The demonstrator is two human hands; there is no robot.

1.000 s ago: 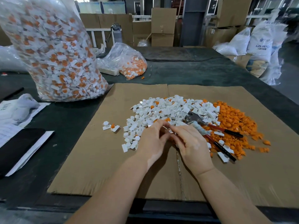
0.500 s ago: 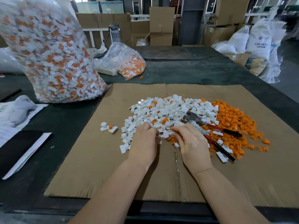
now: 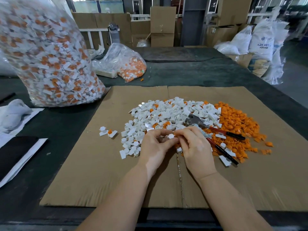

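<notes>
Over the near middle of the cardboard sheet (image 3: 80, 164), the left hand (image 3: 155, 145) and the right hand (image 3: 195, 147) meet fingertip to fingertip, both pinching a small white piece (image 3: 171, 136) just above the sheet. On the sheet beyond the hands lies a heap of white parts (image 3: 166, 112), with a heap of orange parts (image 3: 236, 124) touching it on the right and red-handled pliers (image 3: 215, 130) lying across the two. Off the sheet's far left corner stands a big clear bag (image 3: 48, 60) of white and orange parts, and a smaller bag (image 3: 126, 64) lies beyond the sheet's far edge.
</notes>
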